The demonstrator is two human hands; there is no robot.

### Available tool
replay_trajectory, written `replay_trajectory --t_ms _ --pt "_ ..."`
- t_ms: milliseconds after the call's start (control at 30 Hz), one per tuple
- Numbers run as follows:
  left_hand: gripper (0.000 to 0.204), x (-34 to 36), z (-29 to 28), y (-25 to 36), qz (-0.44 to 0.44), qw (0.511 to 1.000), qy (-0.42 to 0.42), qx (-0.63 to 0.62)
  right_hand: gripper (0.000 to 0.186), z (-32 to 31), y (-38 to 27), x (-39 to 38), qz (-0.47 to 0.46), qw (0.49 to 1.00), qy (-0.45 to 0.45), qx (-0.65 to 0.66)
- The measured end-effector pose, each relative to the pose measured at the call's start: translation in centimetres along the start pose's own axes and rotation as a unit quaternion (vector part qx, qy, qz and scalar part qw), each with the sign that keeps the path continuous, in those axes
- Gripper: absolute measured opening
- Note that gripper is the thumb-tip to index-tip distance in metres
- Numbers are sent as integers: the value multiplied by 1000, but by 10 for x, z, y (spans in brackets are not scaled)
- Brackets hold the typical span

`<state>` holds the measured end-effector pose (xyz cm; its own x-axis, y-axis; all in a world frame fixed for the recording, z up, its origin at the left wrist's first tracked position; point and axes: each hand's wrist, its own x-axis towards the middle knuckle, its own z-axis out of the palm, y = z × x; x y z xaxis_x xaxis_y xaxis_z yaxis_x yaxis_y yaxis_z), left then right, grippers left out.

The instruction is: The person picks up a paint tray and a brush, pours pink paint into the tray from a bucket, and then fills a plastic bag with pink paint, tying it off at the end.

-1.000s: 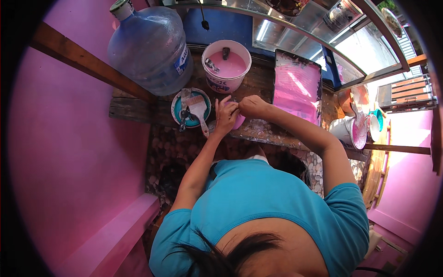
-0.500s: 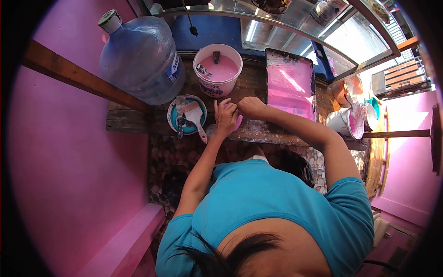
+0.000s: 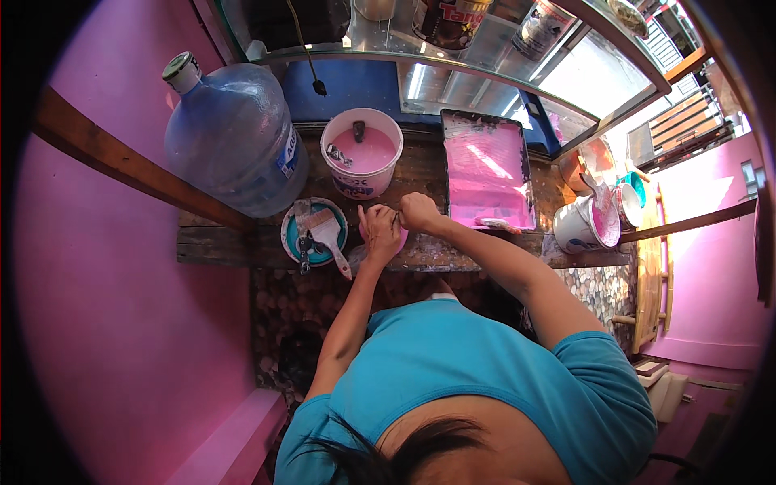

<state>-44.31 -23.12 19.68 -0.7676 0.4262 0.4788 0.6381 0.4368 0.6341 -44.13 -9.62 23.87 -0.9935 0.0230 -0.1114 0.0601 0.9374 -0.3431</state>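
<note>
Working with both bare hands at the near edge of a worn brown wooden bench (image 3: 214, 242), over a rounded pink object (image 3: 400, 242) that's mostly covered. The left hand (image 3: 380, 229) sits on top of it with fingers bent and close together, while the right hand (image 3: 419, 212) is curled up knuckles-up just beside the left one. Fingertips are hidden, so can't tell what either is pinching, if anything. Only pink edges peek out around the left hand, so no idea which way its long axis runs. Behind it stands an upright white round plastic bucket (image 3: 386, 179) of pink paint. Off to the left, a flat white-handled paintbrush (image 3: 327, 234) lies across a white round tub (image 3: 285, 236) with teal paint, bristles up-left, handle sticking out toward the person, and a dark-handled metal scraper (image 3: 303, 217) lies beside it, blade away. To the right, a black-rimmed paint tray (image 3: 485, 178) coated pink runs lengthwise away from the person
</note>
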Motion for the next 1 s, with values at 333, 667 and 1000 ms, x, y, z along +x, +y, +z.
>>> replay_trajectory --t_ms 333,667,1000 --pt "5 16 -10 8 17 1000 -26 6 11 -32 5 4 -86 983 -106 -122" --pt "4 8 -5 8 17 998 -53 -6 9 -26 12 0 -118 979 -112 -120" --pt "3 10 9 7 9 999 -33 -18 7 -26 19 6 -169 968 -87 -165"
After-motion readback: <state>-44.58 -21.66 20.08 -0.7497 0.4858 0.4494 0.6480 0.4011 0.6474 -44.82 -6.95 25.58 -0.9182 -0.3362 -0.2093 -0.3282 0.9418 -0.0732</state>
